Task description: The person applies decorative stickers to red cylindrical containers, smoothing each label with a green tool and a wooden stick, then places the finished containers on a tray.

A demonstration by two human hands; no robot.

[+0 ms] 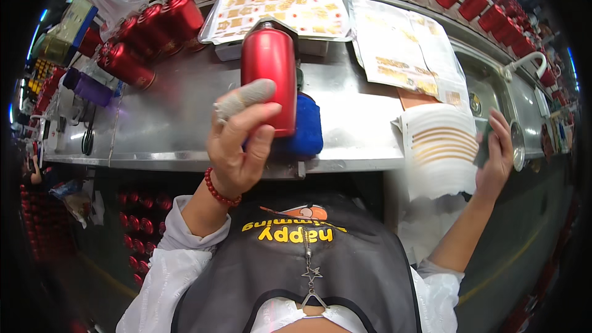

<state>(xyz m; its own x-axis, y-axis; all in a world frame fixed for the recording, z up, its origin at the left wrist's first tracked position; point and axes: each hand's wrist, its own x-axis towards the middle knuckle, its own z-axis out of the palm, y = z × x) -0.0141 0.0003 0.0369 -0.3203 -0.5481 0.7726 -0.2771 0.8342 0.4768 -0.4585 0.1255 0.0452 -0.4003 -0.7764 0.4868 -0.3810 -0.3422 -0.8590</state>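
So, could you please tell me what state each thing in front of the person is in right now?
Red can: upright on a blue pad, gripped by the left hand.
Striped sticker sheets: stacked, hanging over the counter edge, beside the right hand.
Gold sticker sheet: lying flat.
Other red cans: lying on their sides, clustered.

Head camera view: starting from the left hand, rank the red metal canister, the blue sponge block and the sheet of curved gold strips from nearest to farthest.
1. Red metal canister: gripped by the left hand, centre of the bench.
2. Blue sponge block: just behind the canister, to the hand's right.
3. Sheet of curved gold strips: far right, by the right hand.
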